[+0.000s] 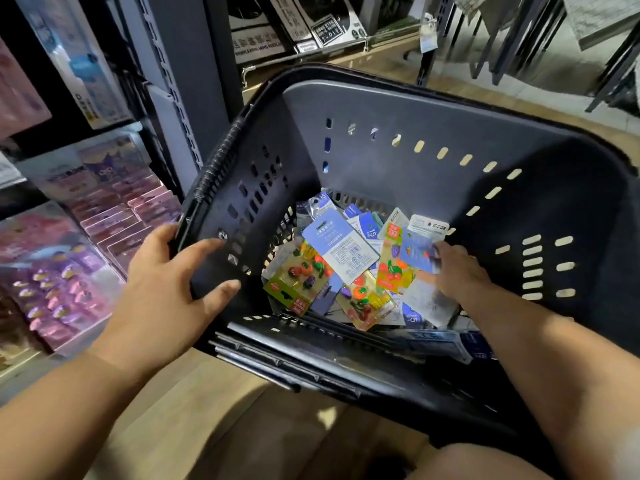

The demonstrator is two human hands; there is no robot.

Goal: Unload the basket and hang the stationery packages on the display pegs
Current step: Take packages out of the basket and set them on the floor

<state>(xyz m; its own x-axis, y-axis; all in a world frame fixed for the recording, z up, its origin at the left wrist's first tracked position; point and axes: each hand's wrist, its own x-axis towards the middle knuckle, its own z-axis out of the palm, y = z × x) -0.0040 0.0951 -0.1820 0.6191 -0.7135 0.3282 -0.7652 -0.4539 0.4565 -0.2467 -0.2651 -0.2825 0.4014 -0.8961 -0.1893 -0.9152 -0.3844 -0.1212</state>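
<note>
A dark plastic basket (398,133) fills the middle of the view, tilted toward me. At its bottom lie several stationery packages: fruit-shaped eraser packs (301,275) and blue-and-white carded packs (341,245). My left hand (166,289) grips the basket's left rim, thumb inside and fingers over the edge. My right hand (457,268) reaches down inside the basket and its fingers pinch a blue carded package (417,249) lying at the right of the pile.
A display shelf (104,216) with pink and purple packaged goods stands at the left, beside a grey slotted upright (173,98). Boxed items (304,26) sit on a low shelf behind the basket. Wooden floor (207,427) lies below.
</note>
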